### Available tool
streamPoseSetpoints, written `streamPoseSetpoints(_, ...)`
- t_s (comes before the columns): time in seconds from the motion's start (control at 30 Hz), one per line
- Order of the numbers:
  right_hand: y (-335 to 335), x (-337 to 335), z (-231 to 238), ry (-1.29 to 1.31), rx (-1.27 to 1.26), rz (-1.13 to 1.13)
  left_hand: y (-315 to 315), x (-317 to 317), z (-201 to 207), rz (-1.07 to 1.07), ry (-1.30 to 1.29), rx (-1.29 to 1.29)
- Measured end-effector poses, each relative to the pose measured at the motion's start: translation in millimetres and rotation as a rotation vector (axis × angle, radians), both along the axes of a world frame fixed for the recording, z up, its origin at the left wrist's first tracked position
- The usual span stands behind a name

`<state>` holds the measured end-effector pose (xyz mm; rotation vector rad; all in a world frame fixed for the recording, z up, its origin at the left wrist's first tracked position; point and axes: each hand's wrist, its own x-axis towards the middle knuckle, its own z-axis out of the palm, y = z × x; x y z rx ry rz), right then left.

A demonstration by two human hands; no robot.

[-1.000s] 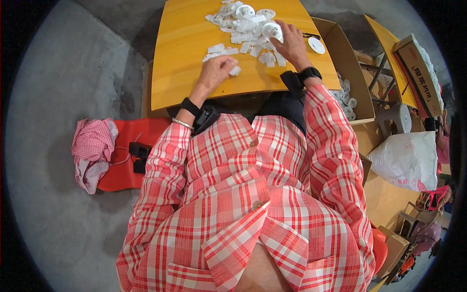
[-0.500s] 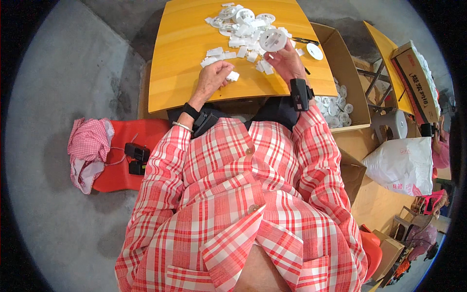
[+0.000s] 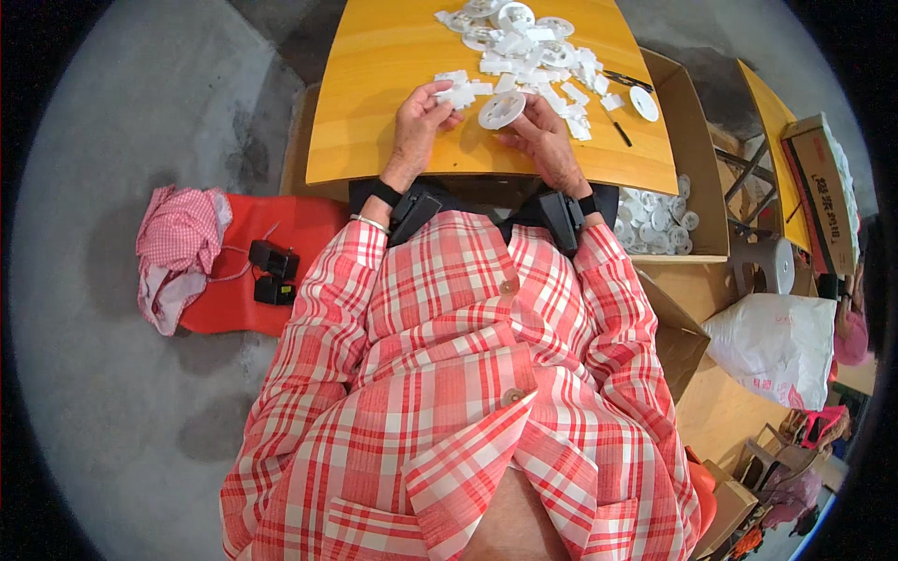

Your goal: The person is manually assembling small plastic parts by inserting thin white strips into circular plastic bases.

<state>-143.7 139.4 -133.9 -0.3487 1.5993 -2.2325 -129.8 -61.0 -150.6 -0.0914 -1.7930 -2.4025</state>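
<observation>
My right hand (image 3: pixel 550 148) grips a round white plastic disc (image 3: pixel 502 110) by its right edge, thumb and fingers closed on it, just above the table's near half. To its left, my left hand (image 3: pixel 418 131) is curled, with a small white plastic piece (image 3: pixel 456 97) at its fingertips. That piece overlaps other white pieces behind it, so its outline is hard to make out. Beyond both hands, a pile of small white plastic pieces (image 3: pixel 524 58) and round discs spreads over the yellow table (image 3: pixel 374 70).
A dark pen-like tool (image 3: pixel 621 131), black-handled pliers (image 3: pixel 627 80) and a loose white disc (image 3: pixel 644 104) lie at the table's right. Beside it, a cardboard box (image 3: pixel 697 159) holds many white round parts (image 3: pixel 655 220). A red chair (image 3: pixel 245 313) with cloth stands left.
My right hand has brought the disc down and toward my left hand, tilting it flatter. The left hand has moved up toward the loose pieces. The whole view has shifted slightly.
</observation>
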Motion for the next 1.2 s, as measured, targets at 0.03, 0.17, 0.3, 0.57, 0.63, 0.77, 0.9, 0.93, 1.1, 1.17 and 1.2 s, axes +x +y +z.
streamPoseSetpoints(0.03, -1.1, -0.5, -1.1, 0.022, 0.065, -0.012, 1.6, 0.2, 1.0, 0.001, 0.008, 0.016)
streamPoseSetpoints(0.17, -6.5, -2.7, -18.7, 0.186, 0.197, -0.011, 4.7, 3.8, 7.1, 0.047, 0.007, 0.032)
streamPoseSetpoints(0.3, -7.6, -5.7, -24.8, 0.335, 0.227, -0.055, 1.2, 4.3, 7.1, 0.033, 0.041, 0.017)
streamPoseSetpoints(0.57, -4.7, -1.9, -21.4, 0.267, 0.16, -0.156, 7.7, 7.4, 10.9, 0.08, 0.064, -0.089)
streamPoseSetpoints(0.63, -4.8, 2.0, -16.6, 0.348, 0.213, -0.17, 11.7, 8.5, 17.9, 0.105, 0.119, -0.085)
streamPoseSetpoints(0.77, -2.8, 3.8, -14.1, 0.4, 0.21, -0.182, 22.4, 12.1, 32.4, 0.071, 0.154, -0.172)
streamPoseSetpoints(0.9, -0.5, 5.6, -9.1, 0.306, 0.103, -0.118, 24.4, 13.1, 42.9, -0.002, 0.107, -0.252)
streamPoseSetpoints(0.93, -0.1, 5.7, -8.8, 0.294, 0.109, -0.088, 24.7, 13.0, 44.4, 0.002, 0.106, -0.291)
streamPoseSetpoints(1.1, -2.1, 7.5, -10.2, 0.299, 0.074, -0.118, 24.4, 6.7, 41.2, 0.111, 0.199, -0.485)
streamPoseSetpoints(1.17, -2.1, 6.7, -12.4, 0.32, 0.043, -0.115, 24.6, 5.1, 41.8, 0.12, 0.181, -0.486)
streamPoseSetpoints(1.2, -4.0, 6.6, -13.0, 0.363, 0.063, -0.149, 22.2, 2.2, 41.6, 0.094, 0.095, -0.557)
